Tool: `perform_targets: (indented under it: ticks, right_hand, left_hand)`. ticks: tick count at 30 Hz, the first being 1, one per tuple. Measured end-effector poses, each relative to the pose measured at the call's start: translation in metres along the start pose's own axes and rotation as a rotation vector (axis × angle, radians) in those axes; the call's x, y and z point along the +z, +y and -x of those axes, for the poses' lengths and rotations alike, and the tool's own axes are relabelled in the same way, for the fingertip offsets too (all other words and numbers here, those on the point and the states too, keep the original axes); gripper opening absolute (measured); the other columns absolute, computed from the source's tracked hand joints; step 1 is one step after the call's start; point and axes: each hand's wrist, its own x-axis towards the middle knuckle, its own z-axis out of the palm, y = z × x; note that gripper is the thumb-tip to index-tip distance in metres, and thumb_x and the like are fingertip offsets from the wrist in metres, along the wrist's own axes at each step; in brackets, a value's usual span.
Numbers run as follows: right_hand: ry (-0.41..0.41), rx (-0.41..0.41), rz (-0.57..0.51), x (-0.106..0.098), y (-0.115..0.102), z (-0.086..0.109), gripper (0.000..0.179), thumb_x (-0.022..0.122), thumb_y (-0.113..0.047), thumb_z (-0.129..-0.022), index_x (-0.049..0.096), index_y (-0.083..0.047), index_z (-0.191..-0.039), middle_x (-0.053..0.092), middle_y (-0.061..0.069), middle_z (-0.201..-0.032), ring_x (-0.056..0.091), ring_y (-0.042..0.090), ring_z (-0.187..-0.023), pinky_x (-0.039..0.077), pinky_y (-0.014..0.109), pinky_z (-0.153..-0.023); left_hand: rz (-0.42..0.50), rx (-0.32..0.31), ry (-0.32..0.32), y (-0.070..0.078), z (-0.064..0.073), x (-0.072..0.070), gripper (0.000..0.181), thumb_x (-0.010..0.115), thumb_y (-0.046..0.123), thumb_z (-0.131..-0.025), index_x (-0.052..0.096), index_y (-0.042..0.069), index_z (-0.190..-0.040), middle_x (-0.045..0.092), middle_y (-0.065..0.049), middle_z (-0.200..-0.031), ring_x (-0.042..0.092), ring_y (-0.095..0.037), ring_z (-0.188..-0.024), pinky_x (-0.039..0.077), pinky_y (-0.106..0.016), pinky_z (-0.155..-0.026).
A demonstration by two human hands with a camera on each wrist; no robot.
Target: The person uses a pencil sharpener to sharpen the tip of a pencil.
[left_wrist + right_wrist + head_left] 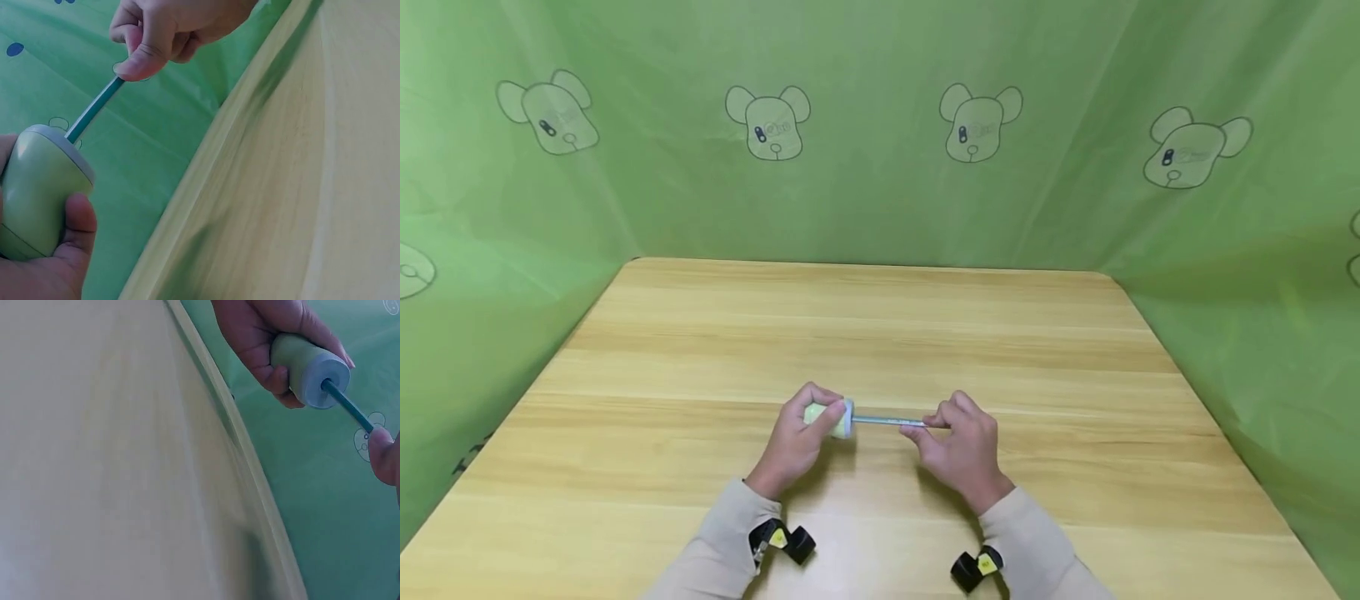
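My left hand (pixel 793 440) grips a pale green pencil sharpener (pixel 39 187) with a grey-blue end cap, thumb along its side. A teal pencil (pixel 880 420) sticks out of the round hole in that cap, as the sharpener's end (pixel 335 370) in the right wrist view shows. The pencil's tip is hidden inside. My right hand (pixel 964 443) pinches the pencil between thumb and curled fingers, apart from the sharpener. Both hands are above the table, with the pencil lying nearly level between them in the head view.
Beneath the hands spreads a light wooden table (pixel 880 333). A green sheet printed with bear heads (pixel 865 200) hangs behind the table and at both sides. Each sleeved wrist wears a small black camera, such as the left wrist camera (pixel 800 546).
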Motion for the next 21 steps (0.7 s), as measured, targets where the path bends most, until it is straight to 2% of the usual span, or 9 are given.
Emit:
perform_targets:
  ticks: [2, 4, 6, 8, 9, 11, 14, 16, 21]
  right_hand:
    - [-0.127, 0.224, -0.098, -0.004, -0.004, -0.003, 0.043, 0.087, -0.03, -0.071, 0.052, -0.011, -0.056, 0.053, 0.0, -0.06, 0.047, 0.012, -0.049, 0.039, 0.021, -0.042]
    - [-0.28, 0.505, -0.223, -0.008, -0.006, -0.007, 0.042, 0.088, -0.018, -0.068, 0.049, -0.011, -0.055, 0.053, 0.001, -0.058, 0.043, 0.011, -0.05, 0.035, 0.022, -0.042]
    - [-0.416, 0.764, -0.319, -0.012, -0.007, -0.011, 0.044, 0.085, -0.014, -0.073, 0.045, -0.01, -0.055, 0.053, 0.002, -0.058, 0.04, 0.012, -0.052, 0.031, 0.021, -0.044]
    - [-0.508, 0.897, -0.344, -0.015, -0.006, -0.013, 0.041, 0.082, -0.015, -0.077, 0.047, -0.008, -0.056, 0.052, 0.004, -0.058, 0.038, 0.013, -0.052, 0.028, 0.022, -0.045]
    - [-0.524, 0.896, -0.334, -0.016, -0.006, -0.014, 0.04, 0.082, -0.016, -0.078, 0.049, -0.007, -0.057, 0.055, 0.003, -0.06, 0.039, 0.013, -0.052, 0.029, 0.022, -0.044]
    - [-0.499, 0.793, -0.26, -0.015, -0.006, -0.012, 0.034, 0.084, -0.02, -0.076, 0.056, -0.008, -0.061, 0.058, 0.002, -0.063, 0.044, 0.014, -0.055, 0.035, 0.024, -0.046]
    - [-0.369, 0.527, -0.061, -0.01, -0.006, -0.007, 0.025, 0.088, -0.024, -0.071, 0.067, -0.01, -0.069, 0.061, -0.002, -0.071, 0.052, 0.014, -0.062, 0.044, 0.029, -0.057]
    - [-0.28, 0.383, 0.02, -0.006, -0.006, -0.004, 0.023, 0.089, -0.022, -0.07, 0.071, -0.009, -0.077, 0.06, -0.001, -0.078, 0.054, 0.014, -0.068, 0.047, 0.031, -0.062]
    - [-0.167, 0.116, 0.009, 0.0, -0.006, 0.002, 0.029, 0.089, -0.013, -0.068, 0.073, -0.005, -0.091, 0.057, 0.004, -0.086, 0.052, 0.015, -0.072, 0.048, 0.027, -0.059]
  left_hand:
    - [-0.037, 0.059, -0.003, -0.001, 0.0, -0.001, 0.008, 0.062, 0.007, -0.093, 0.058, 0.002, -0.088, 0.061, -0.015, -0.104, 0.057, -0.025, -0.095, 0.051, -0.03, -0.079]
    - [-0.08, 0.14, -0.027, -0.001, 0.001, 0.0, 0.008, 0.066, 0.006, -0.09, 0.06, 0.003, -0.086, 0.06, -0.014, -0.103, 0.057, -0.026, -0.098, 0.051, -0.033, -0.083]
    - [-0.118, 0.211, -0.056, -0.001, 0.002, 0.0, 0.008, 0.068, 0.004, -0.088, 0.062, 0.004, -0.084, 0.06, -0.013, -0.102, 0.057, -0.028, -0.098, 0.052, -0.035, -0.083]
    - [-0.142, 0.242, -0.064, -0.001, 0.003, 0.0, 0.008, 0.071, 0.003, -0.086, 0.063, 0.005, -0.084, 0.061, -0.012, -0.102, 0.057, -0.027, -0.098, 0.052, -0.036, -0.085]
    - [-0.143, 0.241, -0.057, -0.001, 0.003, 0.0, 0.008, 0.071, 0.003, -0.085, 0.064, 0.005, -0.083, 0.061, -0.011, -0.102, 0.058, -0.027, -0.098, 0.052, -0.035, -0.084]
    - [-0.141, 0.219, -0.025, -0.002, 0.004, 0.001, 0.008, 0.072, 0.0, -0.083, 0.065, 0.005, -0.084, 0.062, -0.011, -0.102, 0.058, -0.026, -0.098, 0.051, -0.033, -0.085]
    - [-0.14, 0.189, 0.023, -0.003, 0.003, 0.002, 0.008, 0.071, -0.004, -0.082, 0.065, 0.0, -0.087, 0.063, -0.015, -0.103, 0.059, -0.03, -0.099, 0.051, -0.034, -0.087]
    - [-0.143, 0.178, 0.043, -0.004, 0.003, 0.004, 0.007, 0.07, -0.005, -0.083, 0.064, -0.003, -0.087, 0.063, -0.02, -0.103, 0.059, -0.035, -0.099, 0.051, -0.036, -0.088]
    - [-0.111, 0.081, 0.098, -0.002, 0.002, 0.006, 0.007, 0.068, -0.001, -0.086, 0.061, -0.001, -0.084, 0.065, -0.018, -0.102, 0.059, -0.034, -0.101, 0.047, -0.044, -0.093]
